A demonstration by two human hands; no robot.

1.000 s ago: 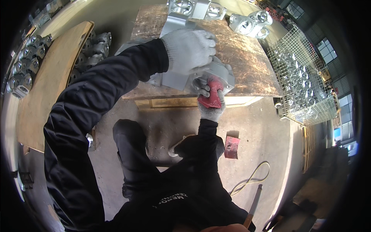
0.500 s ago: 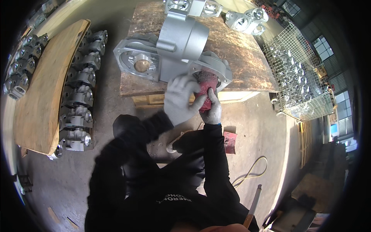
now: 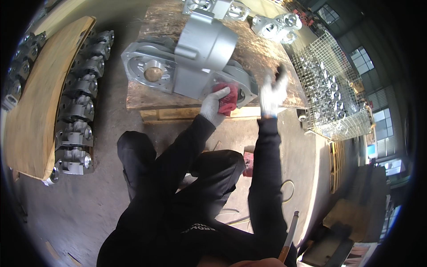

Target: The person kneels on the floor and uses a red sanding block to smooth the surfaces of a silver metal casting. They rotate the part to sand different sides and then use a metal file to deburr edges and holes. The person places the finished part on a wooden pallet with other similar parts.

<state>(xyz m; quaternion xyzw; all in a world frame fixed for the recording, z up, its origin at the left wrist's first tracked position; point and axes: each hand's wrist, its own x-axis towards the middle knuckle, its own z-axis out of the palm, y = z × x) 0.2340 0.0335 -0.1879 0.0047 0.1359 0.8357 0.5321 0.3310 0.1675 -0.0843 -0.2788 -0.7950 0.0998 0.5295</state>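
Note:
On the workbench (image 3: 151,100) lies a large silver metal casting (image 3: 189,80), with a round opening on either side and a wide cylinder on top. My left hand (image 3: 214,106), in a whitish glove, is closed round a piece of red sandpaper (image 3: 227,100) and presses it at the rim of the right-hand opening. That hand hides part of the sandpaper. Away to the right, over the bench edge, my gloved right hand (image 3: 272,95) has its fingers apart. They are blurred, with a dark patch at the tips that I cannot make out.
Further castings (image 3: 275,27) stand at the bench's far side. To the left, rows of castings (image 3: 80,107) flank a wooden board (image 3: 42,98). A wire mesh cage (image 3: 327,80) of metal parts stands right. Red sandpaper (image 3: 248,163) and a thin hose (image 3: 288,191) lie on the floor.
My right hand has left the sandpaper and moved right, away from the casting. My left hand has come onto the sandpaper and now grips it alone. The whole view has shifted slightly.

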